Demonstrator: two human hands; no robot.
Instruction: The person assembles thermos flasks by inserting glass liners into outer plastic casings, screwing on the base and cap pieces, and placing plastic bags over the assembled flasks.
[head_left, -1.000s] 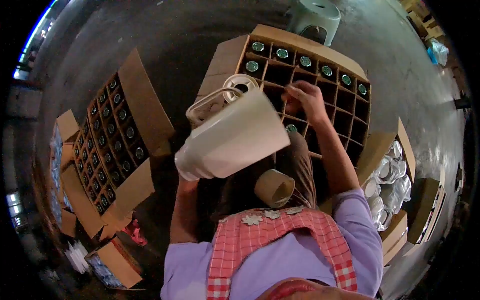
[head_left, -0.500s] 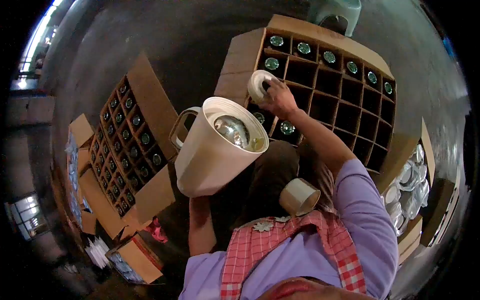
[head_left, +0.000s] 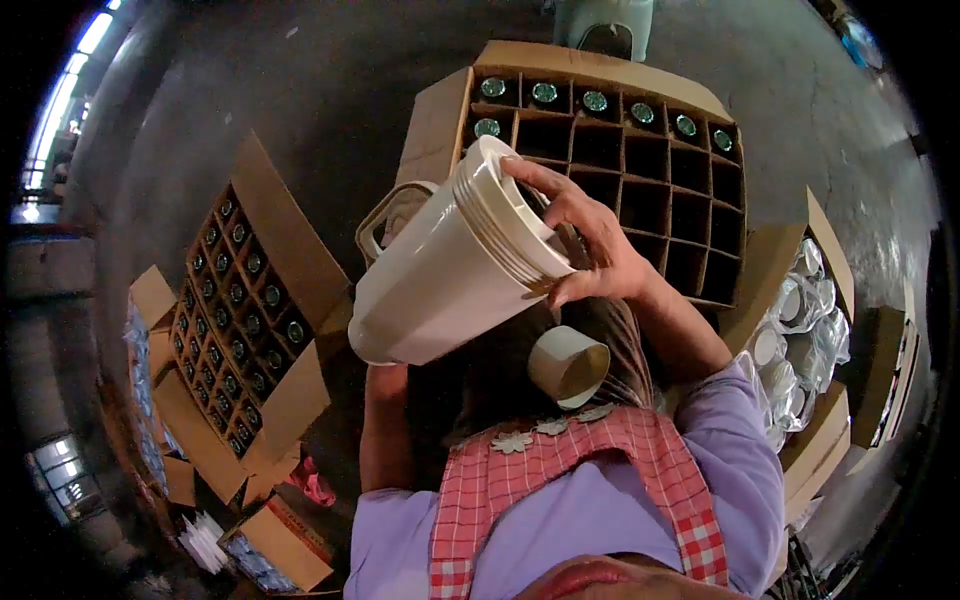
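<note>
A cream vacuum jug [head_left: 440,275] with a side handle [head_left: 388,222] leans, mouth toward the upper right. My left hand holds it from behind and underneath; only the wrist [head_left: 386,380] shows, the fingers being hidden. At the mouth, my right hand [head_left: 595,235] grips a cream ring-shaped collar [head_left: 489,160], thumb and fingers spread across its rim. The collar sits on the jug's opening, where threads show below the rim. No part of the silvery glass liner is visible now. A short cream cup [head_left: 568,366] rests on my lap.
Ahead, a divided carton [head_left: 440,125] has bottle-like glass tops in its far row. Another carton [head_left: 290,215] full of similar tops stands left. At right, a box [head_left: 828,440] contains plastic-wrapped pale parts. A pale green stool [head_left: 610,15] stands beyond.
My right hand has brought the collar from above the carton onto the jug's mouth, covering the silvery liner. The jug has shifted slightly, and the whole view has turned a little.
</note>
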